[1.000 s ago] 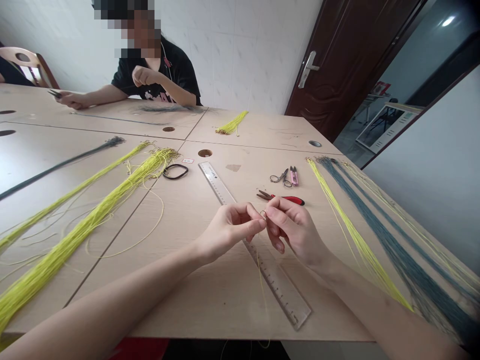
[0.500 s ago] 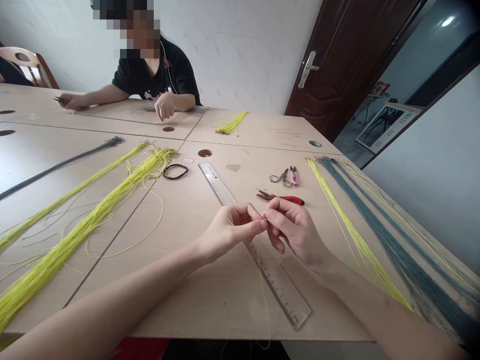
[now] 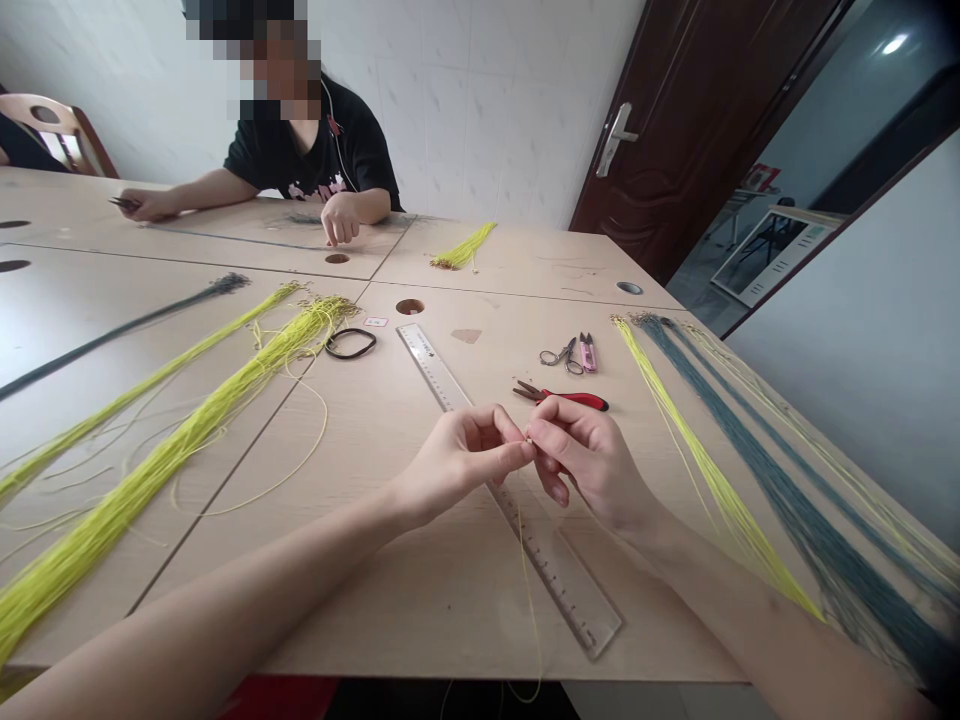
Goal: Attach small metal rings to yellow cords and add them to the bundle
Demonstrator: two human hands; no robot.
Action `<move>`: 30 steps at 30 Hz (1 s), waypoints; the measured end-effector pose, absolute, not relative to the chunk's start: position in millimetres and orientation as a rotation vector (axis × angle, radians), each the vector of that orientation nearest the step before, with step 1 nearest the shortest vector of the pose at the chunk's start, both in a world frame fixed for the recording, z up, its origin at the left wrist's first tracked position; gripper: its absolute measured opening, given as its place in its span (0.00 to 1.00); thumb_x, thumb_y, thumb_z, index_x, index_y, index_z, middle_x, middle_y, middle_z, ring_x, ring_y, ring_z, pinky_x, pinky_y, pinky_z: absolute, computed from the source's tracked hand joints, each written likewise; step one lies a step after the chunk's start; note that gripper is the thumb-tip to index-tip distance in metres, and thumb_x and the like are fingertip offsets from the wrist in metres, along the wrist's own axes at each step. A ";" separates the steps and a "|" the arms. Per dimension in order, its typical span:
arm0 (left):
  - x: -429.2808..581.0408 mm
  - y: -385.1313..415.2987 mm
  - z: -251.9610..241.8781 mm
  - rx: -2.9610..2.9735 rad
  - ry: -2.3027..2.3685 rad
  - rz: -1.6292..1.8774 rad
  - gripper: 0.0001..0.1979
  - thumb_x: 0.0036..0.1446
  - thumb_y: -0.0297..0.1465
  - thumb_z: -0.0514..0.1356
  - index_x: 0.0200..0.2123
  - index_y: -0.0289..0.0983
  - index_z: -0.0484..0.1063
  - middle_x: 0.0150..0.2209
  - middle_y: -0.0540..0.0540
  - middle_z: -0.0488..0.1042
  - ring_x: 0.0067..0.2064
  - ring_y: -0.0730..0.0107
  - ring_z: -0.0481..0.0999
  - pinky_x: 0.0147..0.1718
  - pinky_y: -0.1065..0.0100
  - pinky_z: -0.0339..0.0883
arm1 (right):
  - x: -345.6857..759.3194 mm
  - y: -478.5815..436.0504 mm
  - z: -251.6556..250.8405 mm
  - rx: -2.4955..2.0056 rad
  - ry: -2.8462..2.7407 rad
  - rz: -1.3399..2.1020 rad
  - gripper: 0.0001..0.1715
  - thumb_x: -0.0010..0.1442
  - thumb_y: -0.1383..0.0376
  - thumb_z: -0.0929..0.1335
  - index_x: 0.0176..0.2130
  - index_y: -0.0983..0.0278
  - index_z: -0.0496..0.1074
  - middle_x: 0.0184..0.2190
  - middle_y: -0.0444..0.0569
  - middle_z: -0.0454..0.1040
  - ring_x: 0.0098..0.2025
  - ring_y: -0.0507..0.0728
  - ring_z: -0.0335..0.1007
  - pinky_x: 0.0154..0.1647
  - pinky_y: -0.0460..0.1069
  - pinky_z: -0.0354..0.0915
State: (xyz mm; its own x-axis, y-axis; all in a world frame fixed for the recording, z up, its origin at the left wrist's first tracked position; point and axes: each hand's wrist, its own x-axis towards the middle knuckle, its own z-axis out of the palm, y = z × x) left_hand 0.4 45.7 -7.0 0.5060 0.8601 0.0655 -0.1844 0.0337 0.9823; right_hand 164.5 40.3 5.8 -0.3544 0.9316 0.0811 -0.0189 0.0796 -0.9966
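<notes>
My left hand (image 3: 461, 460) and my right hand (image 3: 589, 460) meet fingertip to fingertip just above the table. Both pinch the top end of one thin yellow cord (image 3: 529, 560), where a tiny metal fitting sits between the fingers. The cord hangs down from the pinch, crosses the clear ruler (image 3: 510, 490) and drops over the table's near edge. Red-handled pliers (image 3: 570, 398) lie just beyond my right hand.
Thick bundles of yellow cords (image 3: 172, 440) lie at the left; yellow and grey-blue cords (image 3: 757, 480) run along the right. Small scissors and pink snips (image 3: 577, 353) and a black hair band (image 3: 350, 343) lie further back. A person in a black shirt (image 3: 300, 150) works across the table.
My fingertips have closed tighter over the small ring, which no longer shows. The person opposite lowered a raised hand to the table.
</notes>
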 end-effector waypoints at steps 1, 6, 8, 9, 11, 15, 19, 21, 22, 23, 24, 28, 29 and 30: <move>0.3 45.6 -7.2 1.293 0.673 0.905 0.13 0.54 0.34 0.63 0.26 0.33 0.64 0.21 0.53 0.64 0.24 0.79 0.61 0.24 0.73 0.53 | 164.7 40.3 5.8 -0.956 -1.509 1.400 0.15 0.62 0.59 0.66 0.27 0.64 0.64 0.13 0.37 0.61 0.13 0.45 0.55 0.14 0.40 0.52; 0.3 46.9 -8.2 1.276 0.656 0.896 0.12 0.55 0.35 0.61 0.26 0.32 0.66 0.20 0.53 0.63 0.24 0.78 0.61 0.27 0.72 0.54 | 165.4 38.9 5.7 -0.960 -1.517 1.373 0.15 0.62 0.59 0.66 0.27 0.64 0.64 0.13 0.36 0.61 0.13 0.45 0.55 0.15 0.41 0.54; 0.2 47.6 -8.6 1.253 0.651 0.895 0.13 0.55 0.35 0.61 0.26 0.32 0.66 0.21 0.52 0.63 0.25 0.78 0.62 0.28 0.71 0.55 | 165.0 38.3 5.6 -0.947 -1.515 1.373 0.14 0.61 0.60 0.66 0.27 0.64 0.63 0.13 0.36 0.62 0.12 0.45 0.55 0.14 0.41 0.53; 0.2 47.8 -8.8 1.242 0.649 0.896 0.13 0.55 0.35 0.60 0.26 0.32 0.66 0.22 0.52 0.63 0.25 0.78 0.62 0.28 0.71 0.56 | 164.7 38.2 5.4 -0.941 -1.514 1.376 0.14 0.61 0.60 0.66 0.27 0.64 0.63 0.14 0.37 0.63 0.12 0.45 0.55 0.14 0.41 0.53; 0.3 48.0 -8.8 1.226 0.649 0.896 0.13 0.55 0.35 0.60 0.26 0.32 0.66 0.23 0.51 0.64 0.25 0.77 0.63 0.29 0.71 0.56 | 163.9 38.4 5.0 -0.936 -1.513 1.378 0.14 0.61 0.60 0.66 0.26 0.64 0.63 0.14 0.37 0.63 0.12 0.45 0.55 0.14 0.41 0.53; 1.0 47.8 -8.2 1.209 0.655 0.894 0.13 0.55 0.35 0.61 0.25 0.32 0.66 0.22 0.51 0.64 0.25 0.77 0.63 0.28 0.71 0.56 | 163.5 39.5 4.6 -0.933 -1.513 1.384 0.15 0.61 0.60 0.66 0.26 0.64 0.63 0.14 0.37 0.63 0.12 0.45 0.54 0.14 0.41 0.53; 1.4 47.4 -8.0 1.197 0.658 0.894 0.11 0.54 0.34 0.60 0.24 0.32 0.66 0.22 0.51 0.63 0.25 0.77 0.62 0.28 0.71 0.56 | 164.4 39.7 5.0 -0.927 -1.513 1.394 0.14 0.62 0.61 0.66 0.26 0.64 0.63 0.14 0.36 0.63 0.12 0.45 0.55 0.13 0.41 0.53; 1.3 47.3 -8.2 1.193 0.659 0.895 0.10 0.53 0.32 0.60 0.25 0.32 0.66 0.22 0.51 0.63 0.25 0.76 0.62 0.27 0.71 0.56 | 164.8 39.5 4.9 -0.929 -1.512 1.396 0.14 0.61 0.61 0.66 0.26 0.64 0.63 0.14 0.36 0.63 0.12 0.45 0.55 0.13 0.41 0.52; 1.2 47.3 -8.2 1.191 0.659 0.895 0.09 0.53 0.32 0.59 0.25 0.32 0.66 0.22 0.51 0.63 0.25 0.76 0.62 0.27 0.71 0.56 | 164.9 39.4 4.6 -0.931 -1.511 1.397 0.14 0.62 0.61 0.66 0.26 0.64 0.63 0.14 0.36 0.62 0.12 0.45 0.55 0.13 0.41 0.52; 1.2 47.3 -8.3 1.189 0.658 0.896 0.09 0.53 0.31 0.59 0.25 0.32 0.66 0.22 0.51 0.63 0.25 0.76 0.62 0.28 0.71 0.56 | 164.8 39.4 4.4 -0.934 -1.511 1.397 0.14 0.62 0.61 0.66 0.27 0.64 0.63 0.14 0.36 0.62 0.12 0.45 0.55 0.13 0.41 0.52; 1.1 47.4 -8.3 1.188 0.656 0.895 0.08 0.53 0.30 0.59 0.25 0.32 0.66 0.22 0.51 0.63 0.25 0.76 0.62 0.28 0.71 0.56 | 164.7 39.5 4.0 -0.934 -1.511 1.397 0.14 0.62 0.60 0.66 0.27 0.64 0.63 0.14 0.36 0.62 0.12 0.45 0.55 0.13 0.41 0.53; 1.3 47.5 -8.1 1.188 0.643 0.894 0.08 0.53 0.30 0.59 0.25 0.33 0.66 0.21 0.52 0.63 0.24 0.77 0.62 0.28 0.71 0.56 | 164.1 39.7 3.3 -0.928 -1.513 1.395 0.15 0.62 0.60 0.66 0.27 0.64 0.63 0.15 0.36 0.63 0.12 0.45 0.55 0.13 0.41 0.53; 1.3 47.4 -8.1 1.189 0.642 0.894 0.08 0.53 0.30 0.59 0.25 0.33 0.66 0.21 0.52 0.63 0.24 0.77 0.62 0.28 0.71 0.56 | 163.9 39.7 3.4 -0.926 -1.513 1.395 0.15 0.62 0.60 0.66 0.26 0.64 0.63 0.15 0.36 0.63 0.12 0.44 0.55 0.13 0.40 0.53; 1.3 47.3 -8.2 1.189 0.641 0.893 0.07 0.53 0.30 0.59 0.25 0.33 0.66 0.21 0.51 0.63 0.25 0.77 0.62 0.28 0.71 0.56 | 163.8 39.6 3.5 -0.925 -1.514 1.395 0.15 0.62 0.60 0.66 0.26 0.64 0.63 0.15 0.36 0.63 0.12 0.44 0.55 0.13 0.40 0.53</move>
